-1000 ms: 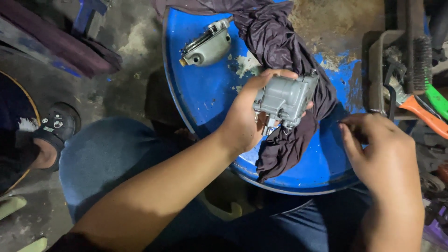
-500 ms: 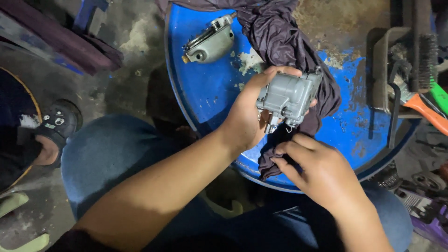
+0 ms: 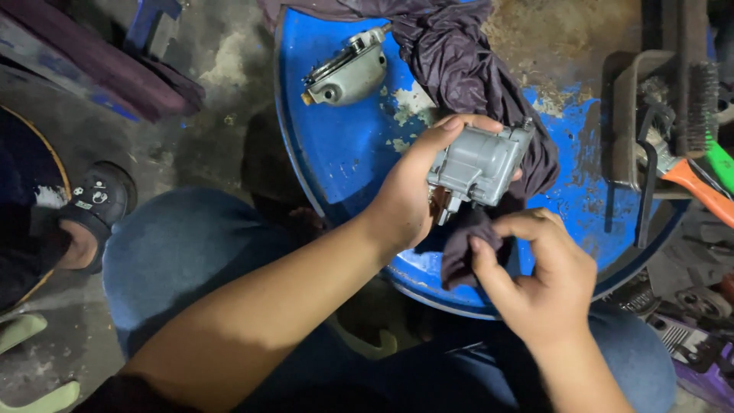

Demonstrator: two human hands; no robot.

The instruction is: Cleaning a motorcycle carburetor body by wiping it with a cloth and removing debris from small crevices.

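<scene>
Both hands are busy. I see my left hand (image 3: 409,203) closed around the grey metal part (image 3: 478,164), long side lying sideways; right below, my right hand (image 3: 535,279) pinches the dark cloth (image 3: 459,256), maybe touching it.

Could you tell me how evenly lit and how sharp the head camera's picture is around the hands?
Head view: light falls brightest on the blue drum top and the grey metal part in the left hand; the floor at left and the tool tray sink into shadow; the right hand on the dark cloth looks slightly soft.
</scene>
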